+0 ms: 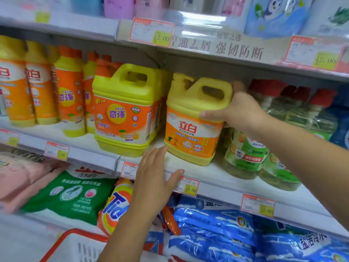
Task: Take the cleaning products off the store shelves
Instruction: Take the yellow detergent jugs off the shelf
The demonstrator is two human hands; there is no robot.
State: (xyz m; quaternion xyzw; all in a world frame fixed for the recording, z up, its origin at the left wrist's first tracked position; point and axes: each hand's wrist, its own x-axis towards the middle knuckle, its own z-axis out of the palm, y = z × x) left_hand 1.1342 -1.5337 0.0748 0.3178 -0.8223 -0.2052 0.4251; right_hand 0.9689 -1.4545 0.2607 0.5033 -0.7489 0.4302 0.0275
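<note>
The right grip (239,110) clasps the yellow jug (192,133) at its 3 o'clock side. The left grip (154,178), fingers straight and holding nothing, sits at the jug's 7 o'clock, just beside its base.

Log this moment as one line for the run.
right hand: grips yellow jug beside handle | left hand: open, near jug base | jug: at shelf front

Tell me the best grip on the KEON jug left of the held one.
Grip the top handle of the KEON jug, coming from the front: its hole faces the aisle, so fingers can hook through. The shelf above sits close over it, bottles crowd its left and the held yellow jug its right, so top or side approaches look tight.
</note>
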